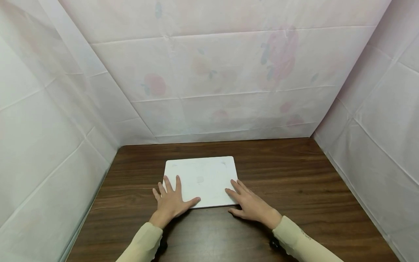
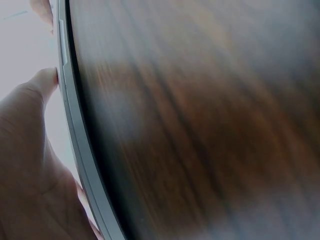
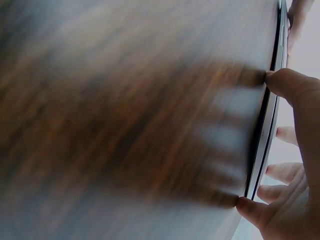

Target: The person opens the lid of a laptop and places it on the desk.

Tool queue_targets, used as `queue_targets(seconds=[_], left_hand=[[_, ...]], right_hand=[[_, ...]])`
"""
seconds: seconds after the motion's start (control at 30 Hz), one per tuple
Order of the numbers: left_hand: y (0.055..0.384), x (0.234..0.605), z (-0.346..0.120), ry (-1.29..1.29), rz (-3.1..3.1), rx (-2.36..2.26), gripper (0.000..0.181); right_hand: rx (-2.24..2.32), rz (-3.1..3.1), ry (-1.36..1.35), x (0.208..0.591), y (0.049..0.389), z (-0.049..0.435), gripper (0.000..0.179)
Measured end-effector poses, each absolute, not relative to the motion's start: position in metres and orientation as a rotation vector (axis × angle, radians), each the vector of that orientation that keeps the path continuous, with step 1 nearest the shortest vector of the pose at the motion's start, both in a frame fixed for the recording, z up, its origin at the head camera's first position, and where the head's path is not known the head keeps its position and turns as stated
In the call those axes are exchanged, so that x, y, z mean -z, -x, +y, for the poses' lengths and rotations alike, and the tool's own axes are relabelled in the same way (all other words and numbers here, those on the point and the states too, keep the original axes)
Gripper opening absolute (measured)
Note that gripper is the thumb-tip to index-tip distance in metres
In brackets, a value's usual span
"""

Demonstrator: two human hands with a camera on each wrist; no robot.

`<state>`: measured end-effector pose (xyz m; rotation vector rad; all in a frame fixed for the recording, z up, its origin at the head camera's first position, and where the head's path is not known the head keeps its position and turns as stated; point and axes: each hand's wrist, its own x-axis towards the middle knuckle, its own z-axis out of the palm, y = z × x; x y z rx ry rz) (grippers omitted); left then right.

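A closed silver-white laptop [image 1: 209, 187] lies flat on the wooden table, with a faint logo in the middle of its lid. My left hand [image 1: 171, 203] rests with fingers spread on its left front part, the thumb lying on the lid near the front edge. At the right front corner, my right hand [image 1: 252, 206] touches the lid with its fingers fairly straight. In the right wrist view, the right thumb [image 3: 292, 85] meets the laptop's front edge [image 3: 263, 132] beside the tabletop. The left wrist view shows the left thumb [image 2: 42, 82] at the lid's rim.
Dark wood-grain tabletop [image 1: 288, 174] surrounds the laptop. Pale cloth with faded fruit prints [image 1: 222, 72] hangs behind the table, and white cloth sides [image 1: 376, 145] enclose it left and right.
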<state>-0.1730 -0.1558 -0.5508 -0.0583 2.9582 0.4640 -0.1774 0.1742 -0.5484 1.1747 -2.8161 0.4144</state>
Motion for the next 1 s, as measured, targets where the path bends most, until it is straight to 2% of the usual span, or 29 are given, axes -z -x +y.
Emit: queue_targets(seconds=[1.0], left_hand=[[0.172, 0.550, -0.142, 0.048, 2.976, -0.483, 0.137]], right_hand=[[-0.452, -2.804, -1.158, 0.548, 0.175, 0.186, 0.067]])
